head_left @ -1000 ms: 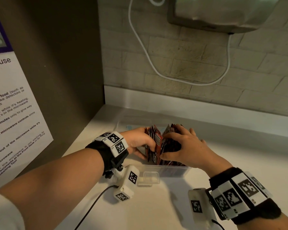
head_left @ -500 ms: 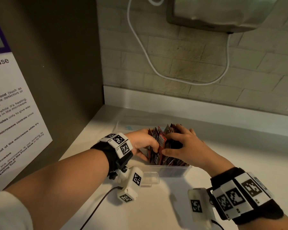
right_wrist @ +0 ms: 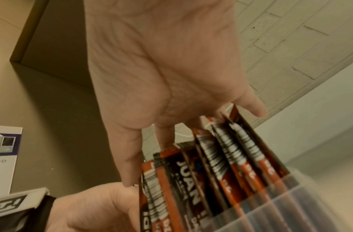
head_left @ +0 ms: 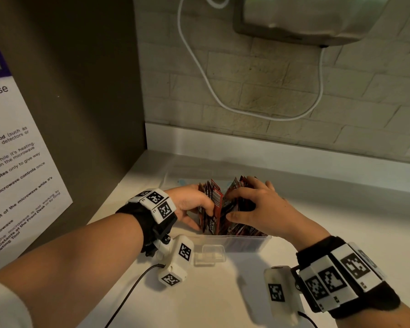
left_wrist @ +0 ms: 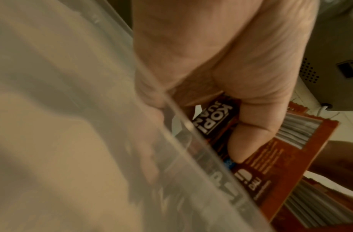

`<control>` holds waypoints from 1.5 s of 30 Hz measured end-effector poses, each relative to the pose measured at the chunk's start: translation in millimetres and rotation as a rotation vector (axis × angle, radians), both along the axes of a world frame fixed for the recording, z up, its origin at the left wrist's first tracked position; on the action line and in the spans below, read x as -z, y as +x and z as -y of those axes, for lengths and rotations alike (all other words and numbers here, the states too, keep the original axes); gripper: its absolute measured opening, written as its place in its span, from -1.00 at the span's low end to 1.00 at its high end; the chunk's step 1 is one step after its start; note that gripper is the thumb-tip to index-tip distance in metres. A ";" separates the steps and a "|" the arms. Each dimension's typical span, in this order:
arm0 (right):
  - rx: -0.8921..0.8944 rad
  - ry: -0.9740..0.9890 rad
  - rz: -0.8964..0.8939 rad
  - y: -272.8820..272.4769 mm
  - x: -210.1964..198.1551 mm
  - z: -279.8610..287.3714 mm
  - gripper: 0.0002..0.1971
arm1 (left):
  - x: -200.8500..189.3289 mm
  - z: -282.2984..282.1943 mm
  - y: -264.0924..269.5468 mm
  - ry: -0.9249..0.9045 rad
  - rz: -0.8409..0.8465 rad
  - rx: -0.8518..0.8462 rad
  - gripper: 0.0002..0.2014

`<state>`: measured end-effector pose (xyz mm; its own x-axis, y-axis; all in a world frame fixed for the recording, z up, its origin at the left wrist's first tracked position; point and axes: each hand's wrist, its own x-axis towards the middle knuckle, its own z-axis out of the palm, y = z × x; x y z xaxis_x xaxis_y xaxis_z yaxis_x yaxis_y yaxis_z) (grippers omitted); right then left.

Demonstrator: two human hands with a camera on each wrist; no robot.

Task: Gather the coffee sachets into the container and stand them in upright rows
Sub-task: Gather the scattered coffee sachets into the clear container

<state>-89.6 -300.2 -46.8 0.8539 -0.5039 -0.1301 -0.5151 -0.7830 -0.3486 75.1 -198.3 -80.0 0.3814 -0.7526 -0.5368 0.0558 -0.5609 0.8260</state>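
Note:
A clear plastic container (head_left: 246,243) stands on the white counter with several red-and-black coffee sachets (head_left: 217,204) upright in it. My left hand (head_left: 204,209) reaches in at the left end and grips a bunch of them. In the left wrist view its thumb and fingers (left_wrist: 249,128) curl round the sachets (left_wrist: 270,164) behind the container rim (left_wrist: 183,124). My right hand (head_left: 258,204) arches over the right group, thumb on the near side. In the right wrist view its fingers (right_wrist: 165,138) lie over the sachet tops (right_wrist: 227,157), and the left hand (right_wrist: 96,208) touches the thumb.
A small clear tab (head_left: 210,253) juts from the container's near wall. A brown side panel with a printed notice (head_left: 21,174) closes the left side. The brick wall carries a white cable (head_left: 223,102) and an appliance (head_left: 305,17) overhead. A black cable (head_left: 128,297) trails over the counter.
Both hands stay on the sachets in the container. My left wrist has edged slightly toward the container, and the bunch under it has shifted a little.

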 end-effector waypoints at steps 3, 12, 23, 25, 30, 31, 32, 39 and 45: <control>0.005 -0.005 -0.008 -0.8 -2.1 -1.1 -0.52 | -0.1 -1.4 -0.2 0.001 -0.007 -0.005 -0.68; 0.018 -0.007 0.013 -2.1 -1.8 1.3 -0.43 | -0.2 5.9 -8.9 -0.017 -0.052 -0.010 -0.69; 0.004 -0.002 0.031 -3.2 0.9 2.1 -0.40 | -3.7 8.2 -7.5 -0.012 0.025 0.029 -0.63; 0.004 -0.005 0.027 -1.9 1.6 0.6 -0.41 | -5.2 6.7 -5.5 -0.014 0.026 0.027 -0.64; 0.006 -0.024 0.003 0.1 -0.5 -2.3 -0.47 | -10.2 1.5 -2.3 0.005 0.015 0.032 -0.70; 0.014 -0.024 -0.003 0.1 -1.1 -2.6 -0.50 | -10.7 1.1 -1.8 0.010 0.011 0.036 -0.71; 0.023 -0.023 -0.007 -0.2 -1.7 -2.7 -0.52 | -11.2 0.3 -1.3 0.015 0.009 0.038 -0.72; 0.037 -0.008 -0.007 -4.0 -0.6 -0.8 -0.56 | -11.0 -3.3 0.0 0.030 -0.008 0.038 -0.69; 0.030 -0.026 0.000 -1.4 -2.8 -4.9 -0.49 | -10.1 -1.1 -5.7 0.011 -0.007 0.026 -0.65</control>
